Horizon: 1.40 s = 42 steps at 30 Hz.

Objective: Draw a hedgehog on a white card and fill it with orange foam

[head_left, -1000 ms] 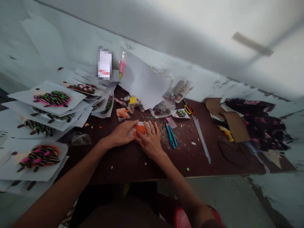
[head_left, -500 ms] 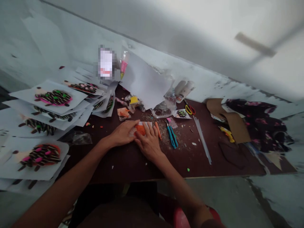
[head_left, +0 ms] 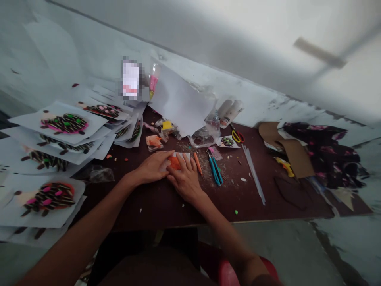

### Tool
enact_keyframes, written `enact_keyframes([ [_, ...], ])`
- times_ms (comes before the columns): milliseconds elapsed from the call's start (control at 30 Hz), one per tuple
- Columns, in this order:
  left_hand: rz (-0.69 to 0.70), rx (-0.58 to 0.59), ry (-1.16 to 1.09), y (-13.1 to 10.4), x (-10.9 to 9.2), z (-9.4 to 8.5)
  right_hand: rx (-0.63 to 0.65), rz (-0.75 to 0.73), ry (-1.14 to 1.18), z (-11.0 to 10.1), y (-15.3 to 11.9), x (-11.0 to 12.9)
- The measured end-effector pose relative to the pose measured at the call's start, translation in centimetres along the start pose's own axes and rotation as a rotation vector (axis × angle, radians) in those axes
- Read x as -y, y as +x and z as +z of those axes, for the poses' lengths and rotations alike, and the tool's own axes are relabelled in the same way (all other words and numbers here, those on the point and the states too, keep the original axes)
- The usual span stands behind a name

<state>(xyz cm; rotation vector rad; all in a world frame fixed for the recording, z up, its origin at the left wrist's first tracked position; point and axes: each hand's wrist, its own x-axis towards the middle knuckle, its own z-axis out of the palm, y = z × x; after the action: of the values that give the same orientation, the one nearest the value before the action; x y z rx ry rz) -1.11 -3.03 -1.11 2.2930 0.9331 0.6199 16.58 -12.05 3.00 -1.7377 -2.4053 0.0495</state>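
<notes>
A small white card (head_left: 186, 156) lies on the table under my fingers, bearing a flat orange patch of what looks like modelling clay (head_left: 175, 162). My left hand (head_left: 151, 166) rests at the card's left side, its fingers stretched out and lying along the edge. From the right, my right hand (head_left: 188, 176) lies over the card with fingers spread, pressing on the orange patch. Part of the patch is hidden beneath the fingers. Just right of that hand is an orange stick-like tool (head_left: 198, 163), and beyond it teal-handled scissors (head_left: 215, 171).
Stacked white sheets with hedgehog figures (head_left: 59, 123) fill the left side. Behind my hands are an orange lump in plastic (head_left: 154, 141), a white sheet (head_left: 181, 99) and yellow-red scissors (head_left: 237, 136). Clear glue sticks (head_left: 253, 174), a yellow glue gun (head_left: 285, 167) and dark cloth (head_left: 324, 155) lie rightward.
My right hand has shifted very slightly left over the orange patch. My left hand stays almost in place, and the view has turned a little.
</notes>
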Motion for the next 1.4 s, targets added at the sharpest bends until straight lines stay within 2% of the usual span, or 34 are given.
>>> enact_keyframes([
  [867,-0.003,-0.021,0.005,-0.1,-0.2,0.2,-0.06,0.06,-0.045,0.5,-1.2,-1.0],
  [1400,-0.002,-0.036,-0.002,-0.2,0.4,0.6,-0.048,0.159,-0.042,0.9,-1.7,-1.4],
])
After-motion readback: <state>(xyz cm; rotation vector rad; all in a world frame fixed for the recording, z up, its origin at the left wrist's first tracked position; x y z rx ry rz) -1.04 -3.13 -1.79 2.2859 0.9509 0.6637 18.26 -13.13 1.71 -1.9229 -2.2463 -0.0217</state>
